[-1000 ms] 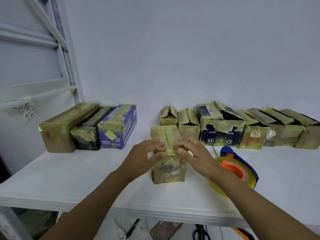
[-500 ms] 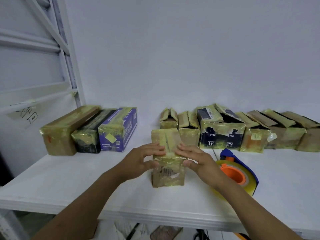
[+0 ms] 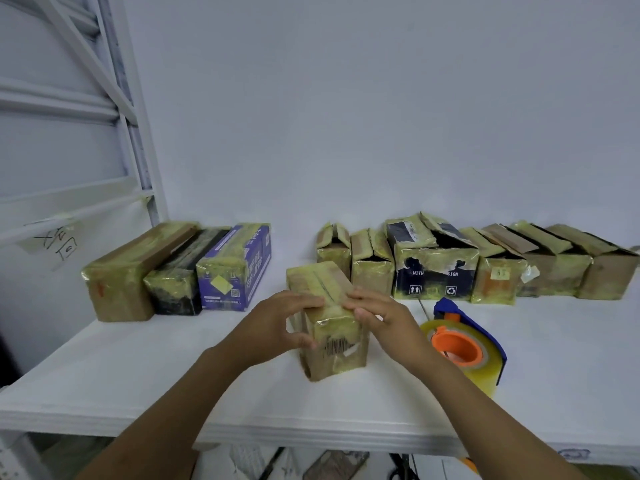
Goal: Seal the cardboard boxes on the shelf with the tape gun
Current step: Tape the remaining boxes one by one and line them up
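The left hand (image 3: 277, 323) has a closed grip on the near box (image 3: 334, 344). Its fingers (image 3: 308, 301) curl over the top and the thumb runs down the left side. The right hand (image 3: 384, 323) lies with fairly straight fingers across the top right edge, pressing rather than clasping; its thumb is hidden.

A second ago both sets of fingertips met at the near edge of the top, rubbing the yellow tape down. Half a second ago they had spread apart along it. Now the left thumb has dropped to the side wall, and the box has turned slightly, so that part of its left side shows. I read this as the smoothing coming to an end and the hands getting ready to move or turn the box.

The box stands on the near middle of the shelf (image 3: 104, 375). The tape gun (image 3: 464, 344) lies untouched just right of it, near the right wrist. At the far left, three taped boxes (image 3: 180, 282) sit side by side. At the far right stands a row of open boxes (image 3: 433, 265) with flaps up, so most of the job looks undone.
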